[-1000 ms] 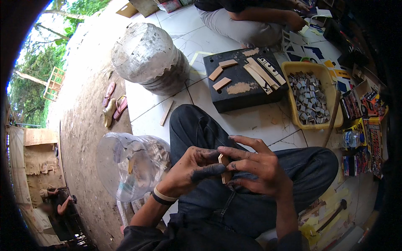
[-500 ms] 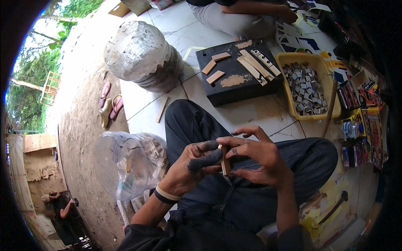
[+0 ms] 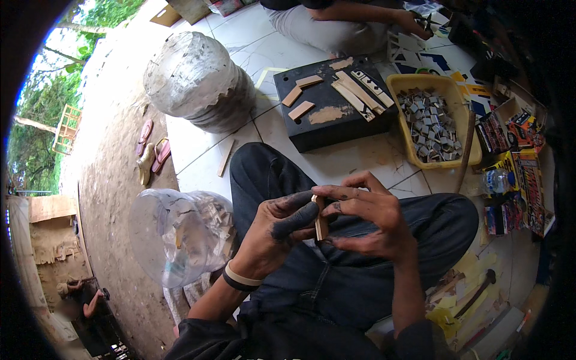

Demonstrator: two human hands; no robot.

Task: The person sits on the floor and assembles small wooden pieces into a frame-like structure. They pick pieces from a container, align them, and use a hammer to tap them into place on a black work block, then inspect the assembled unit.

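Above my lap I hold a small pale wooden strip (image 3: pixel 321 227), roughly upright, between both hands. My left hand (image 3: pixel 270 231), its thumb and fingertips darkened, pinches the strip from the left. From the other side my right hand (image 3: pixel 378 219) grips it, with fingertips at its top and the thumb near its lower end. The fingers partly cover the strip. Beyond my knees stands a black box (image 3: pixel 312 137) bearing several short wooden pieces (image 3: pixel 301 110) and longer pale strips (image 3: pixel 359 93), some with dark printed marks.
Right of the box is a yellow basin (image 3: pixel 414 157) of small metallic pieces (image 3: pixel 429 129), with a wooden handle (image 3: pixel 467 153) against it. A clear plastic container (image 3: pixel 162 240) and a large whitish one (image 3: pixel 195 84) stand left. A hammer (image 3: pixel 477 294) lies lower right. Another person's hand (image 3: pixel 413 24) works at the top.
The strip stays between my hands, turned slightly more upright. My right fingers have lowered and drawn closer together over its top. The whole view has shifted slightly.
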